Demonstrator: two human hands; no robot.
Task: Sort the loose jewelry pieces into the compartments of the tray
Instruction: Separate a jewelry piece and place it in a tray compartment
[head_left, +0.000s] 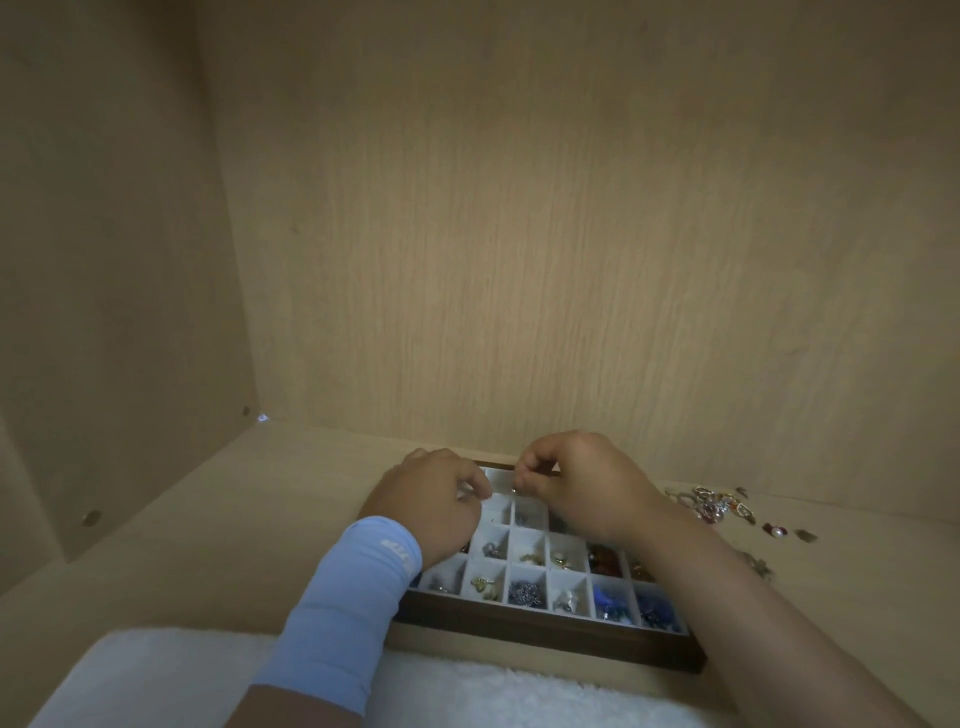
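Note:
A dark wooden tray (545, 638) with white square compartments lies on the wooden shelf, and many compartments hold gold, silver, blue and amber pieces. My right hand (582, 486) hovers over the tray's far row and pinches a small silver piece (514, 489) between thumb and fingers. My left hand (436, 501), with a light blue wristband below it, is over the tray's far left part, fingers curled with their tips close to the same piece. Whether it holds anything is hidden. A pile of loose jewelry (719, 506) lies on the shelf to the right of the tray.
The shelf has a wooden back wall (519, 260) right behind the tray and a side wall (104, 312) at the left. A white fluffy cloth (467, 691) covers the near edge. A few stray pieces (784, 531) lie farther right.

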